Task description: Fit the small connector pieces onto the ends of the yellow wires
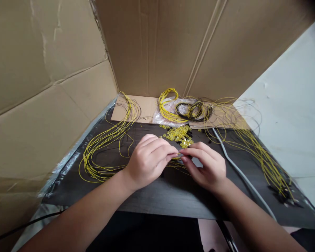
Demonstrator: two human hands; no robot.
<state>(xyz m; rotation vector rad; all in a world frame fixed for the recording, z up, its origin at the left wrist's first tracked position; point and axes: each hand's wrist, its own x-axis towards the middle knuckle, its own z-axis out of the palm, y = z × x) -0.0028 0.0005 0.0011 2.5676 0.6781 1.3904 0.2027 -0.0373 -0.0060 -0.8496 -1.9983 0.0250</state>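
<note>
At the middle of the dark table, my left hand (pixel 152 159) is closed in a pinch, with a bit of thin yellow wire at its fingertips. My right hand (pixel 206 164) meets it there, thumb and forefinger closed; what they grip is too small to make out. Beneath both hands run yellow wires (pixel 101 171), which curve away in a loose bundle on the left. Just beyond the fingertips lies a pile of small clear-yellow plastic pieces (pixel 180 133), with small black pieces (pixel 189 133) beside it.
Coiled yellow wire (pixel 162 110) and black wire (pixel 196 110) rest on a plastic bag over a cardboard strip (pixel 147 101). More yellow wires (pixel 270 168) spread to the right, ending in dark tips. A grey cable (pixel 237 168) crosses the table (pixel 157 199). Cardboard walls (pixel 160 45) enclose the back and left.
</note>
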